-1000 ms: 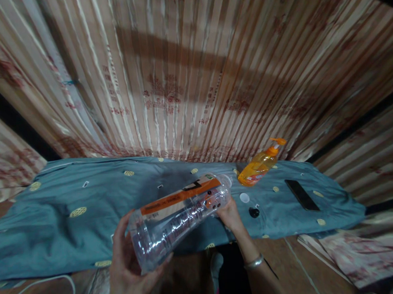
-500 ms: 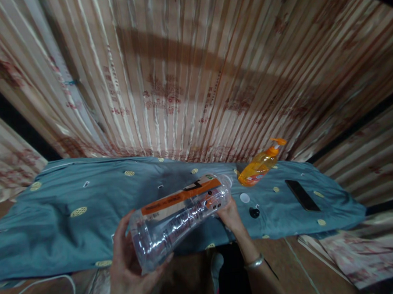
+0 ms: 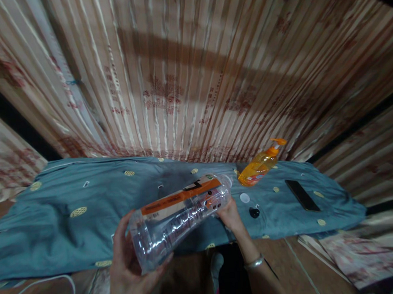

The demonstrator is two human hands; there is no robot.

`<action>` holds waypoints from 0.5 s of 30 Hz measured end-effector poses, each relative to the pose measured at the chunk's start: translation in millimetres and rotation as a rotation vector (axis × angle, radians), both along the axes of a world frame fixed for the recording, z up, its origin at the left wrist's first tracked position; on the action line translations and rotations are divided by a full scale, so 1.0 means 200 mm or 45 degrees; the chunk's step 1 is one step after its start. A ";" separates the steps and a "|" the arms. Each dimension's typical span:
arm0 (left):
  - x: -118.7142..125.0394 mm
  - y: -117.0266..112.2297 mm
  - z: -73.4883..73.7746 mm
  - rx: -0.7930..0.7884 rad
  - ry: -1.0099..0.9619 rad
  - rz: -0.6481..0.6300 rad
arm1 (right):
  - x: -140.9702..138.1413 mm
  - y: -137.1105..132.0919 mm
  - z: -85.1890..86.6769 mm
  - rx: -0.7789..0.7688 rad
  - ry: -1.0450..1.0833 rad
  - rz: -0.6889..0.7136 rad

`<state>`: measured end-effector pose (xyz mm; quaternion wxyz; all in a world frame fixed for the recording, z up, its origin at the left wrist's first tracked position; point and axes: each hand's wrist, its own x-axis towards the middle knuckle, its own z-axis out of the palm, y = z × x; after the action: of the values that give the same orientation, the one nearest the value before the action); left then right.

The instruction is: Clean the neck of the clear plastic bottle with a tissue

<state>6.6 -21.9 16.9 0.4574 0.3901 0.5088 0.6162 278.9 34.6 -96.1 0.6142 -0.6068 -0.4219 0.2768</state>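
Note:
A large clear plastic bottle with an orange and cream label lies tilted across both hands, its neck up and to the right. My left hand is wrapped around the bottle's base. Beneath the neck end, my right hand supports the bottle; its fingers are mostly hidden behind it. No cap shows on the neck. Just right of my right hand, a white disc-shaped lid and a small black cap-like piece rest on the blue cloth.
Behind the lid stands an orange pump bottle with yellow liquid. A black phone lies farther right on the cloth. Patterned curtains hang close behind, and a white cable runs over the floor at lower left.

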 end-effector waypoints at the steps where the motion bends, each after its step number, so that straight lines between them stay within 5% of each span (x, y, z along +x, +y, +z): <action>1: 0.00 0.00 0.00 -0.003 0.003 0.000 | 0.00 0.00 0.00 -0.001 0.015 0.003; 15: -0.01 0.00 0.00 -0.016 0.041 -0.010 | 0.01 0.00 0.01 -0.037 -0.037 0.002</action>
<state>5.1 -22.5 15.9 0.4542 0.3991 0.5183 0.6049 279.9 34.3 -94.4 0.5988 -0.6195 -0.4270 0.2745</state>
